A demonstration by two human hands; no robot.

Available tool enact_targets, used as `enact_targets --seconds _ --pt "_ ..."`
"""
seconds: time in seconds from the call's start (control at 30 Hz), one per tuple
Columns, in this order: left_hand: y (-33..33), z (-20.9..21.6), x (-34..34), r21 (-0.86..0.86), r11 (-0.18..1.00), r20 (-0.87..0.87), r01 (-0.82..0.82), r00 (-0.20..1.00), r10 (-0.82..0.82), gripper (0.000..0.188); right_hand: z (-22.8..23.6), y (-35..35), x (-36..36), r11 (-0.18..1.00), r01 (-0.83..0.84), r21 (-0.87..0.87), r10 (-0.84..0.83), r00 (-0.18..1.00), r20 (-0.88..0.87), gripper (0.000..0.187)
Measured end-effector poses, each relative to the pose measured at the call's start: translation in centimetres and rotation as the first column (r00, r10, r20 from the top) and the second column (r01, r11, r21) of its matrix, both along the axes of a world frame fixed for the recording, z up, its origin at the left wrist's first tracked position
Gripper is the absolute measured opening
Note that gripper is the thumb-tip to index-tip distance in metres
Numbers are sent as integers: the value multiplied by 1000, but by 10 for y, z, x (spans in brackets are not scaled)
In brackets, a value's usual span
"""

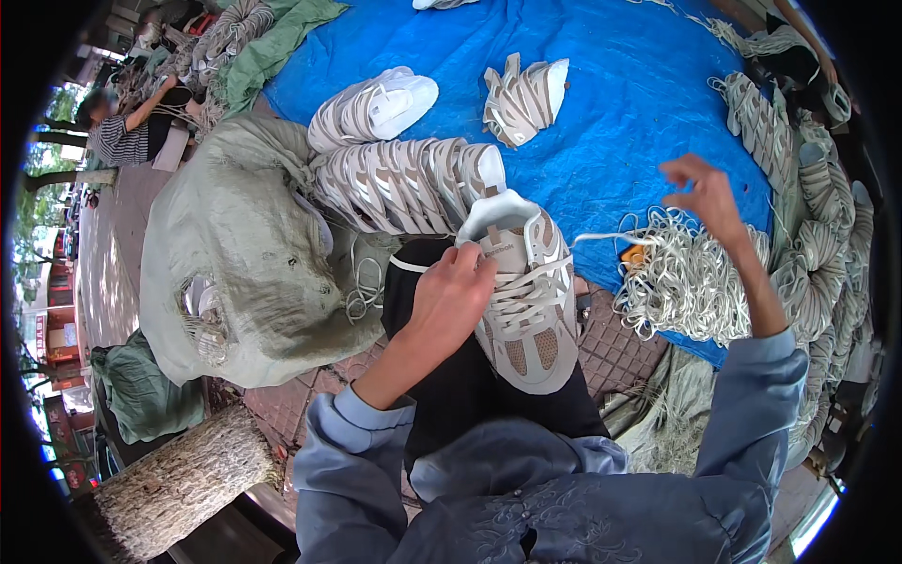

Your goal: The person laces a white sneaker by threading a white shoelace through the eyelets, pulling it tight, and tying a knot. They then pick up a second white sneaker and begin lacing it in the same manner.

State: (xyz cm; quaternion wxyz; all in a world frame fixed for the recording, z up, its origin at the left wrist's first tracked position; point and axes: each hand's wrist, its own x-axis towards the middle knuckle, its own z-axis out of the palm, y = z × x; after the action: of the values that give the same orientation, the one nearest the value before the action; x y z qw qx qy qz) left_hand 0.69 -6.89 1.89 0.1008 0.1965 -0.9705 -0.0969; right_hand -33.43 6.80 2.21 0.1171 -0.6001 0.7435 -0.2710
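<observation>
A white and beige sneaker (549, 350) rests on my lap, its toe toward me and its laces (519, 305) crossed over the tongue. My left hand (456, 289) is closed at the left side of its eyelets, pinching a white shoelace that trails out to the left. From the eyelets on the right, another lace end (594, 238) stretches toward the lace pile. My right hand (705, 199) is raised above that pile of white shoelaces (681, 291), thumb and index finger parted, with nothing visible between them. An orange object (634, 256) lies partly under the laces.
Nested rows of sneaker uppers (404, 183) lie on a blue tarp (620, 132), with another stack (526, 99) farther off. A bulging woven sack (244, 273) stands at left, above a log (188, 484). More shoe bundles (817, 263) line the right. Another person (127, 132) sits far left.
</observation>
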Motion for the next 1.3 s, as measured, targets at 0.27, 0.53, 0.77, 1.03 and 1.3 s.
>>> enact_targets --seconds 0.27,0.53,0.77,1.03,1.3 --pt "3 -2 2 36 999 -56 18 998 -16 15 -2 -26 172 902 -416 111 428 897 -113 27" --pt "18 2 -1 607 793 -175 50 982 72 14 3 -40 147 911 -312 269 -101 463 880 20" --pt "17 -3 -13 813 576 -4 -82 989 147 14 2 -45 160 958 -261 -121 267 963 33 22" --pt "14 17 -7 947 319 11 -47 993 113 20 -5 -34 171 902 -390 -188 411 907 90 12" --pt "7 -3 0 -4 1000 -88 1 996 -1 17 -3 -39 141 847 -530 34 288 514 808 13"
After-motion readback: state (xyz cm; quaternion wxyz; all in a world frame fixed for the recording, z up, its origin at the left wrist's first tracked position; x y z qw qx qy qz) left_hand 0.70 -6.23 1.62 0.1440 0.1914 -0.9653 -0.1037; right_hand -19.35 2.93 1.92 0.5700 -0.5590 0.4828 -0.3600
